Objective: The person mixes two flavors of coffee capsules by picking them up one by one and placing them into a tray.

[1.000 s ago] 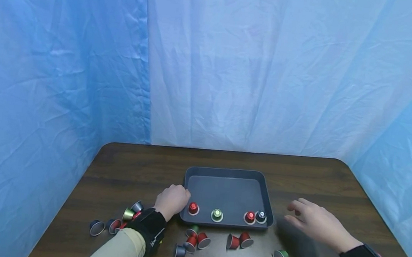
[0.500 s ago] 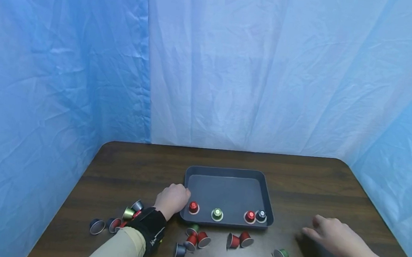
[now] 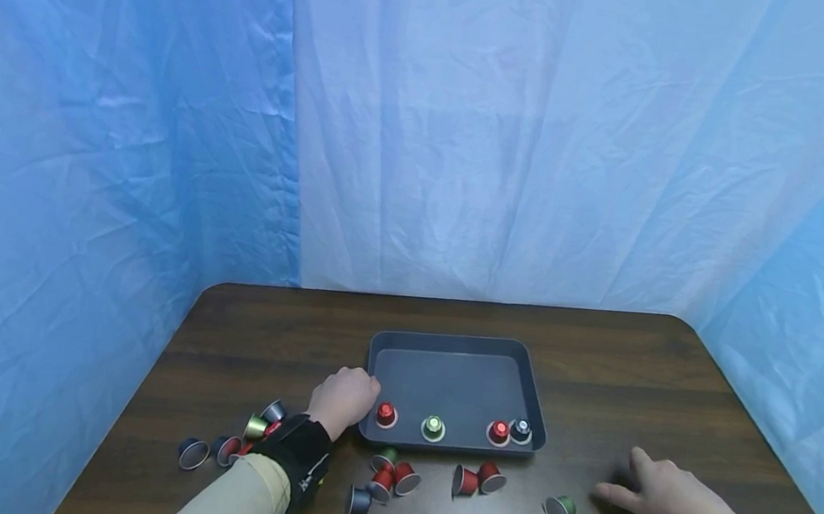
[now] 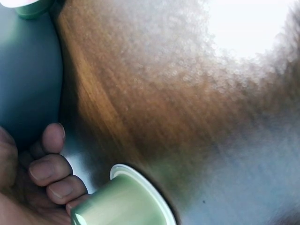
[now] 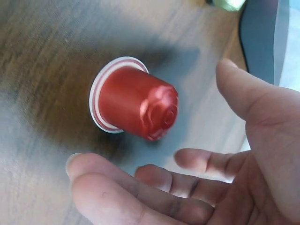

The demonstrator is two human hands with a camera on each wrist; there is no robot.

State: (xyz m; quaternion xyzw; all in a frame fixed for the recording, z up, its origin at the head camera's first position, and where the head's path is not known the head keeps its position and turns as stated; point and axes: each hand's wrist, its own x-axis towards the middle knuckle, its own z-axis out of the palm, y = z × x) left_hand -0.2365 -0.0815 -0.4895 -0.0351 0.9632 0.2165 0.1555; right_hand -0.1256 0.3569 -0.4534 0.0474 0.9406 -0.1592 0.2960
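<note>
At the left side of the dark baking tray [image 3: 455,383], my left hand [image 3: 342,400] grips the tray's edge with curled fingers [image 4: 51,168]. A green coffee capsule [image 4: 124,201] lies close by those fingers in the left wrist view. My right hand [image 3: 683,503] hovers over the table at the right, thumb and fingers spread apart. Between them in the right wrist view is a red coffee capsule [image 5: 136,101], standing on its white-rimmed base, with a gap to the fingertips. Inside the tray, along its near edge, stand two red capsules [image 3: 498,433], a green one [image 3: 432,428] and a dark one [image 3: 520,431].
Loose capsules lie on the wooden table [image 3: 285,319]: a red pair [image 3: 465,481] and a mixed cluster [image 3: 381,484] before the tray, a green capsule [image 3: 558,512] toward the right. Several more [image 3: 194,453] sit by the left forearm. Blue sheets [image 3: 515,134] hang around the table.
My right hand has moved right and toward me, away from the tray, to above the red capsule, and its thumb has spread. The left hand stays at the tray.
</note>
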